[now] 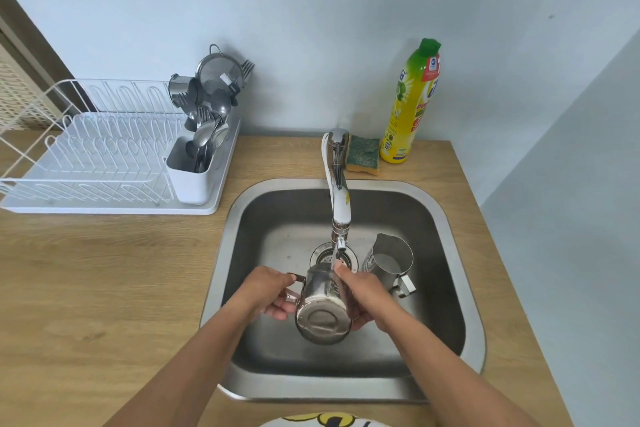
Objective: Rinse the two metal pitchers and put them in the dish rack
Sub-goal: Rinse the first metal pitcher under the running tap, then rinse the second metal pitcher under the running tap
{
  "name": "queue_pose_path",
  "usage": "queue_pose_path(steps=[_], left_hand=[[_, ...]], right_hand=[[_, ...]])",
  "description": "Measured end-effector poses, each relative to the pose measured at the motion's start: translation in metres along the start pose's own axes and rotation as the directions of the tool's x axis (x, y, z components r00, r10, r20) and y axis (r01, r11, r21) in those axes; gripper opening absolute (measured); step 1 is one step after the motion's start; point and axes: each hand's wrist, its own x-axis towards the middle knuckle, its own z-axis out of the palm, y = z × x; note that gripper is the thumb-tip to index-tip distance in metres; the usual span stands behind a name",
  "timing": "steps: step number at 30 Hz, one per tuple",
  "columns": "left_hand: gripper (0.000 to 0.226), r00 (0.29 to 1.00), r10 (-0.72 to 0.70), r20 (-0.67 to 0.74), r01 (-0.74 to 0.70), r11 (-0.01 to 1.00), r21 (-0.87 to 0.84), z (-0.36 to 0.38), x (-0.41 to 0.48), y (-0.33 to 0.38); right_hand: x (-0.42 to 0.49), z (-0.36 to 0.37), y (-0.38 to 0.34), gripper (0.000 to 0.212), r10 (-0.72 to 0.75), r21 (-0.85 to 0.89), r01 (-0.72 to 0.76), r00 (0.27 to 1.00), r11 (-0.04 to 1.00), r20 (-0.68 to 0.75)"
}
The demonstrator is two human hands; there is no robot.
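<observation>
Shiny metal pitcher point(323, 308) with a round base is held over the stainless steel sink point(446, 218), tipped so that its base faces the camera and its mouth points away. A thin stream of water point(334, 262) from the chrome and white tap point(339, 191) runs onto its upper side. The left hand point(268, 291) grips the pitcher's handle on the left, fingers curled round it. The right hand point(365, 295) wraps round the right side of the body, thumb on top near the stream. A second steel pitcher with a pointed spout point(389, 262) stands upright on the sink floor, just right of the round drain strainer point(320, 253), with its handle turned to the front right.

The sink is set into a light wood-grain table point(104, 270). At the left on the table sits a white wire dish rack point(97, 149) on a white tray point(221, 163). At the rack's right end is a white cutlery holder point(188, 180) full of spoons, forks and a small mesh strainer. Behind the sink, a green and yellow sponge point(363, 154) lies beside a tall yellow dish soap bottle with a green cap point(410, 104). The bottle stands against a pale blue-grey wall point(311, 10), which meets a second wall at the right. A brown door frame point(31, 42) shows at the far left.
</observation>
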Motion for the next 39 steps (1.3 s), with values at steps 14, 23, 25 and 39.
queue_pose_path(steps=[14,23,25,39], left_hand=[[0.018,0.936,0.227,-0.269,-0.144,0.944,0.296,-0.025,0.012,0.012],[0.016,0.858,0.313,-0.408,-0.252,0.948,0.196,-0.012,0.027,0.003],[0.019,0.853,0.292,-0.433,-0.257,0.956,0.139,-0.008,0.030,0.001],[0.017,0.872,0.193,-0.450,-0.215,0.977,0.001,-0.005,0.056,-0.033]], right_hand=[[-0.014,-0.052,0.004,0.043,-0.327,-0.508,0.060,0.829,0.859,-0.454],[-0.009,-0.060,0.018,0.069,-0.110,-0.480,-0.168,0.859,0.861,-0.499],[-0.003,-0.060,0.023,0.064,-0.049,-0.377,-0.152,0.880,0.913,-0.473],[0.010,-0.050,0.041,0.028,-0.104,-0.027,0.104,0.865,0.994,-0.492]])
